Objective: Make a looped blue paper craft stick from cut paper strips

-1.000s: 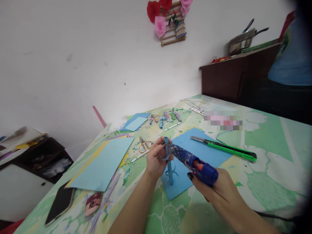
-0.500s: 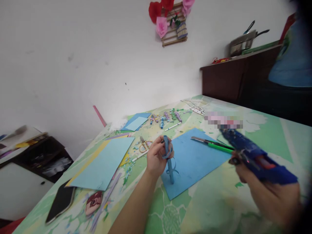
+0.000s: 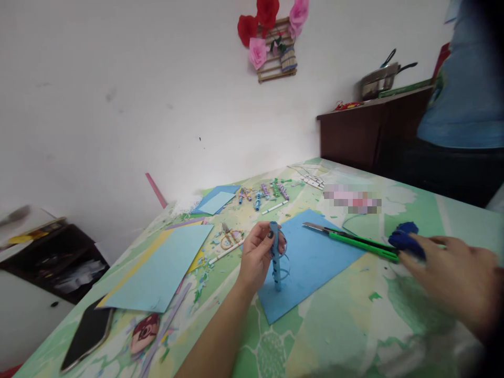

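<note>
While the left hand [image 3: 255,254] pinches a blue paper tube [image 3: 276,262] between thumb and fingers, the tube stands nearly upright above a blue sheet [image 3: 311,257] at the middle of the counter [image 3: 334,336], with thin curled strips at its side. Toward the counter's right edge, the right hand [image 3: 452,270], blurred, is at a blue glue gun [image 3: 406,237]; its grip cannot be told. A green cutter [image 3: 362,243] lies between the hands, its blade over the sheet. Near the left edge are a black phone [image 3: 87,333] and light-blue paper [image 3: 163,268].
</note>
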{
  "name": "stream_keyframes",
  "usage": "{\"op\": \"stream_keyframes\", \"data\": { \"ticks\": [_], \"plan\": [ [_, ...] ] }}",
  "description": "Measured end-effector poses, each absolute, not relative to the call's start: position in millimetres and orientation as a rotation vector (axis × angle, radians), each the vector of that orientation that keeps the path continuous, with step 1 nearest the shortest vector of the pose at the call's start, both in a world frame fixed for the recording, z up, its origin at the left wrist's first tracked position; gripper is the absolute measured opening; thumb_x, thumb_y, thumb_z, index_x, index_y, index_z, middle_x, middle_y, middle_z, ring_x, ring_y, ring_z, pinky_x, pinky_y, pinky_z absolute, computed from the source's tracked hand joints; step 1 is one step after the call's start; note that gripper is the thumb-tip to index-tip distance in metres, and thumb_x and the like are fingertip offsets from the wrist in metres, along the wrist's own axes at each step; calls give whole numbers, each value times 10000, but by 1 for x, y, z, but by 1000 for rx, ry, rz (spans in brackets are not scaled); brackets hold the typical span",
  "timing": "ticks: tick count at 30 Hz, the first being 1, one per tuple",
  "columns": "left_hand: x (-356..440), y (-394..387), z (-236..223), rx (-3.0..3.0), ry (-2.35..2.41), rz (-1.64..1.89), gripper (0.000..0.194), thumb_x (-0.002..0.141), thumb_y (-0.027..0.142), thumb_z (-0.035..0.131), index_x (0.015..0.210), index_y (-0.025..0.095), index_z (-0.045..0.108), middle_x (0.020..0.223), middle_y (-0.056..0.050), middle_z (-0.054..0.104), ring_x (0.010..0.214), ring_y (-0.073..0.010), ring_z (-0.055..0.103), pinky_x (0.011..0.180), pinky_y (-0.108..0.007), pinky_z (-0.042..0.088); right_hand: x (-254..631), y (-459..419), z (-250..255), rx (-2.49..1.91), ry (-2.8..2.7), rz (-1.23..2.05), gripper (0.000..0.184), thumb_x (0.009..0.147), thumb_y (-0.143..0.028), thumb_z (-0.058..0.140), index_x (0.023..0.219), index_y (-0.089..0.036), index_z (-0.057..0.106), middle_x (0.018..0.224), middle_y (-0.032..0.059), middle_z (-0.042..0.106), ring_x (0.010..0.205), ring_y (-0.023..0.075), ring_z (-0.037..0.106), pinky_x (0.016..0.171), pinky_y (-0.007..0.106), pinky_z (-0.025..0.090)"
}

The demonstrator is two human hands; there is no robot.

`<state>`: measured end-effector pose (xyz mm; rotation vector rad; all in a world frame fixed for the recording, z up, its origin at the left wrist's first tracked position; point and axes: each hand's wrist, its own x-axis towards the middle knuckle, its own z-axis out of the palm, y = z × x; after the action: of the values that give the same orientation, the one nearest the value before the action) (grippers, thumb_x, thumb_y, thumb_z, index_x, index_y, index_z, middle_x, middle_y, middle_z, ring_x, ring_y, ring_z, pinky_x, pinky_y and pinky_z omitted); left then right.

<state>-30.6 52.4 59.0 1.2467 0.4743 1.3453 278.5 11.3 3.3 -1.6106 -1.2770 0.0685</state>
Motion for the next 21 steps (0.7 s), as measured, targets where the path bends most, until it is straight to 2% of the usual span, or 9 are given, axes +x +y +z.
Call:
{"op": "stream_keyframes", "data": {
  "ticks": [2, 4, 5, 11, 16, 21],
  "plan": [
    [-29, 51, 59, 1260, 485, 1338, 117, 804, 229, 554, 895, 158, 567, 703, -26, 563, 605, -114, 510, 566, -231, 379, 235, 2, 22, -1557, -1462, -5, 255, 680, -393, 611, 850, -207, 652, 920, 140, 605, 869, 291, 560, 622, 371, 402],
    [-28, 50, 59, 1264, 497, 1335, 119, 800, 227, 564, 900, 163, 573, 721, -29, 573, 621, -120, 528, 580, -234, 392, 192, -3, 37, -1416, -1575, 292, 260, 791, -395, 503, 952, -221, 609, 988, 94, 613, 821, 229, 581, 607, 334, 446],
    [-28, 49, 59, 1262, 499, 1337, 118, 798, 225, 567, 899, 164, 577, 736, -31, 578, 630, -121, 534, 592, -237, 399, 172, -5, 43, -1333, -1563, 433, 259, 807, -391, 492, 960, -211, 601, 956, 84, 627, 773, 205, 590, 590, 314, 457],
    [-41, 43, 56, 1211, 525, 1418, 111, 781, 188, 588, 891, 173, 590, 750, -21, 572, 699, -120, 542, 657, -236, 419, 94, 0, 61, -996, -1436, 873, 264, 815, -347, 523, 1031, -200, 559, 837, 35, 637, 724, 146, 591, 601, 248, 467],
    [-53, 39, 53, 1147, 555, 1475, 139, 745, 213, 634, 876, 184, 599, 737, -13, 568, 699, -122, 547, 637, -219, 426, 70, 2, 63, -941, -1348, 890, 187, 803, -286, 538, 964, -192, 558, 783, 18, 626, 697, 131, 587, 616, 239, 468],
    [-54, 37, 52, 1079, 596, 1522, 170, 682, 192, 697, 835, 194, 621, 808, -4, 578, 729, -98, 540, 677, -190, 429, 61, 2, 61, -899, -1279, 905, 150, 790, -267, 544, 904, -176, 577, 756, 29, 628, 667, 134, 585, 592, 240, 477]
  ]
}}
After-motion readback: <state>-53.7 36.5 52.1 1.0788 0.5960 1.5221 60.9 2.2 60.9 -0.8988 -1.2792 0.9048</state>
